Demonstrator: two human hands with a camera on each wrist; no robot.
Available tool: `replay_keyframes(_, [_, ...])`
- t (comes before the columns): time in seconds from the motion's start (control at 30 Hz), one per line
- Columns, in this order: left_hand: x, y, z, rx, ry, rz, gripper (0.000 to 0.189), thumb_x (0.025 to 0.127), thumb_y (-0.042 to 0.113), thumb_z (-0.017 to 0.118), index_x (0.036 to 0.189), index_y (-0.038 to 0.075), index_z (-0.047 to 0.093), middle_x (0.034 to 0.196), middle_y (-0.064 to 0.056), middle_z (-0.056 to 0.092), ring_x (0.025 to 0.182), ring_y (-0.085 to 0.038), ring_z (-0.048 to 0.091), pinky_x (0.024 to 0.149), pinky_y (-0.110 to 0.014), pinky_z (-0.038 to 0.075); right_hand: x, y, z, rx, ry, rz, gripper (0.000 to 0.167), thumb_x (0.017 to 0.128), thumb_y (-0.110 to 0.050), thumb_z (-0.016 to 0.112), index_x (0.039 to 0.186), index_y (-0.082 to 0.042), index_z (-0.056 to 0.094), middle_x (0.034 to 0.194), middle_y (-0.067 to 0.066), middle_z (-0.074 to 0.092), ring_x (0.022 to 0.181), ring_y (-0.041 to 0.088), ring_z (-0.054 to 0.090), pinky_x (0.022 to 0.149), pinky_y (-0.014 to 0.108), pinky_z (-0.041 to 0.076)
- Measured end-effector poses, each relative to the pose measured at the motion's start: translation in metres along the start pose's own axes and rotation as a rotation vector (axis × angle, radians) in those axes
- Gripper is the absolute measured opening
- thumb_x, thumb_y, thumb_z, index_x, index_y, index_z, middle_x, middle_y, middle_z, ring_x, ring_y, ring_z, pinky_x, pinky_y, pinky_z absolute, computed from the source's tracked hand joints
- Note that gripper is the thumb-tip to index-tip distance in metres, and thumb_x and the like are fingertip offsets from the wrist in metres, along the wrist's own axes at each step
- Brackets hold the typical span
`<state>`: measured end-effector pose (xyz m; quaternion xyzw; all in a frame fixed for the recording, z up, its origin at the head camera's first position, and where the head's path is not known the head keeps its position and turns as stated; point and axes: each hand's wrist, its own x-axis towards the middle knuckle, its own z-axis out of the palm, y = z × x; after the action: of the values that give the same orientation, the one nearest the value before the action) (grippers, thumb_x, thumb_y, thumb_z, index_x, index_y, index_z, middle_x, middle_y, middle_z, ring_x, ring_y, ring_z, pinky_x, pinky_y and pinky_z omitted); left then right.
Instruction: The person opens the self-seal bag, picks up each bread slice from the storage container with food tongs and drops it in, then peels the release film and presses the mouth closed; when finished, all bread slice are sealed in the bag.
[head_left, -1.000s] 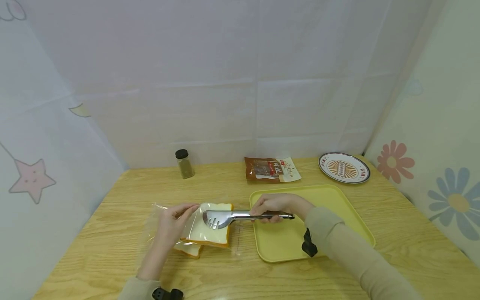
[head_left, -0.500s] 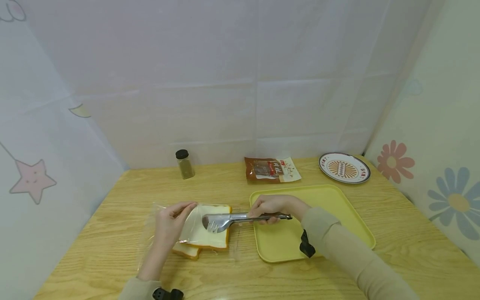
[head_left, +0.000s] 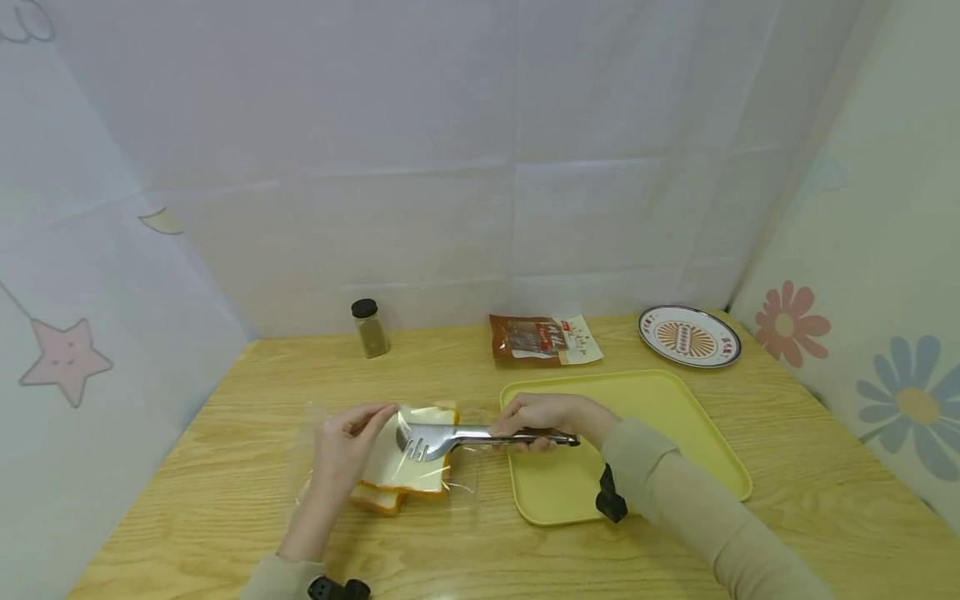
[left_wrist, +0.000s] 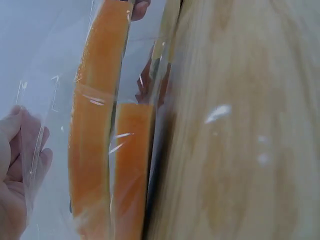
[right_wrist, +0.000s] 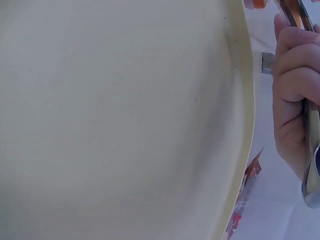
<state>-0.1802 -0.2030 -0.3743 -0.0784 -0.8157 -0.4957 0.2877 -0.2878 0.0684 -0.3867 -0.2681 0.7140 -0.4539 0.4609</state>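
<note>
My left hand [head_left: 343,446] pinches the edge of a clear plastic bag [head_left: 467,496] between thumb and fingers. In the left wrist view the bag's film [left_wrist: 37,145] stretches across those fingers. My right hand [head_left: 542,418] grips metal tongs [head_left: 423,443] by the handle, their slotted head lying over the upper bread slice [head_left: 405,473]. A second bread slice [head_left: 377,498] lies beneath it, its corner showing at the front. Both orange-brown crusts [left_wrist: 97,125] show through film in the left wrist view. The tongs' lower arm is hidden from above.
A yellow tray [head_left: 555,500] lies under my right forearm. Along the back stand a black-lidded spice jar [head_left: 370,331], a brown and white food packet [head_left: 543,340] and a patterned round plate [head_left: 688,336]. White cloth hangs behind the wooden table [head_left: 195,467].
The tongs and the upper slice have shifted a little left, towards my left hand. My right hand moved left with them; my left hand stays nearly in place on the bag.
</note>
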Motion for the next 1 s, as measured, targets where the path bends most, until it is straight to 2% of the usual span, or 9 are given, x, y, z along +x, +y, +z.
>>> replay_keyframes(0.23, [0.0, 0.001, 0.004, -0.021, 0.048, 0.048, 0.005, 0.08, -0.007, 0.068, 0.083, -0.008, 0.071, 0.081, -0.021, 0.071, 0.072, 0.013, 0.061, 0.064, -0.007, 0.052, 0.006, -0.005, 0.005, -0.05, 0.008, -0.014, 0.036, 0.098, -0.023, 0.048, 0.106, 0.009, 0.063, 0.056, 0.0, 0.047, 0.037, 0.007, 0.029, 0.035, 0.02, 0.028])
replay_keyframes(0.43, [-0.001, 0.001, 0.005, 0.001, 0.075, 0.069, 0.004, 0.079, -0.008, 0.069, 0.081, -0.008, 0.072, 0.078, -0.02, 0.071, 0.069, 0.014, 0.06, 0.061, -0.006, 0.051, 0.01, -0.008, 0.008, -0.07, 0.062, 0.017, 0.031, 0.099, -0.02, 0.047, 0.104, 0.005, 0.065, 0.054, 0.001, 0.047, 0.036, 0.008, 0.027, 0.035, 0.02, 0.029])
replay_keyframes(0.53, [0.0, -0.004, 0.006, -0.001, 0.094, 0.087, 0.004, 0.079, -0.009, 0.068, 0.082, -0.009, 0.071, 0.079, -0.021, 0.071, 0.071, 0.015, 0.059, 0.062, -0.005, 0.051, 0.011, -0.008, 0.009, -0.051, 0.077, 0.03, 0.03, 0.098, -0.019, 0.048, 0.104, 0.005, 0.066, 0.055, 0.001, 0.047, 0.036, 0.007, 0.028, 0.035, 0.02, 0.028])
replay_keyframes(0.63, [0.001, -0.016, 0.008, -0.025, 0.114, 0.08, 0.005, 0.08, -0.007, 0.068, 0.083, -0.007, 0.072, 0.08, -0.021, 0.071, 0.072, 0.014, 0.061, 0.063, -0.005, 0.051, 0.011, -0.008, 0.011, -0.026, 0.079, 0.023, 0.03, 0.097, -0.02, 0.05, 0.104, 0.005, 0.066, 0.056, 0.001, 0.048, 0.038, 0.007, 0.03, 0.035, 0.019, 0.029])
replay_keyframes(0.77, [0.003, -0.03, 0.01, -0.058, 0.136, 0.076, 0.005, 0.081, -0.002, 0.069, 0.083, -0.004, 0.073, 0.081, -0.019, 0.072, 0.071, 0.007, 0.065, 0.062, -0.006, 0.051, 0.01, -0.009, 0.013, -0.002, 0.077, 0.009, 0.032, 0.097, -0.023, 0.051, 0.104, 0.003, 0.067, 0.057, 0.001, 0.048, 0.037, 0.007, 0.03, 0.035, 0.019, 0.029])
replay_keyframes(0.9, [0.003, -0.034, 0.011, -0.064, 0.149, 0.11, 0.005, 0.081, -0.001, 0.07, 0.083, -0.003, 0.074, 0.08, -0.019, 0.072, 0.071, 0.009, 0.064, 0.062, -0.007, 0.052, 0.011, -0.009, 0.014, 0.014, 0.076, 0.015, 0.032, 0.097, -0.022, 0.05, 0.105, 0.004, 0.066, 0.057, 0.001, 0.048, 0.037, 0.006, 0.03, 0.035, 0.018, 0.028])
replay_keyframes(1.0, [0.002, -0.033, 0.012, -0.066, 0.167, 0.103, 0.006, 0.083, 0.002, 0.069, 0.084, -0.002, 0.074, 0.082, -0.018, 0.072, 0.074, 0.011, 0.063, 0.064, -0.006, 0.052, 0.013, -0.008, 0.014, 0.02, 0.089, 0.028, 0.031, 0.097, -0.02, 0.05, 0.105, 0.004, 0.066, 0.058, 0.002, 0.049, 0.038, 0.006, 0.031, 0.035, 0.018, 0.029])
